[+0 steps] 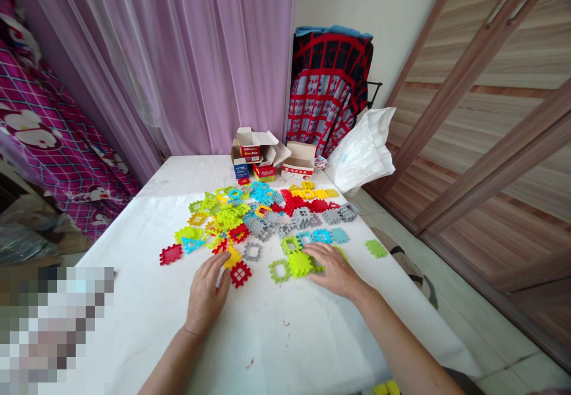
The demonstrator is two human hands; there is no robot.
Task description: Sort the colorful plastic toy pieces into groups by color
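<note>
My left hand (208, 291) rests on the white table with fingers stretched and thumb apart. Its fingertips reach a yellow interlocking tile (234, 258), beside a red window tile (241, 274). A grey frame tile (253, 251) lies just beyond. My right hand (335, 268) curves round a small group of green tiles, thumb on the near side and fingers on the far side. It grips at the bright green tile (300, 265); the palm hides part of the group. A green frame tile (279, 271) lies to the left of that group.
A mixed tile heap (229, 215) covers the middle of the table. Rows of yellow, red, grey and blue tiles (322, 236) lie right of it. Opened small boxes (298, 163) and a white plastic bag (363, 150) stand behind. One green tile (376, 248) lies near the right edge.
</note>
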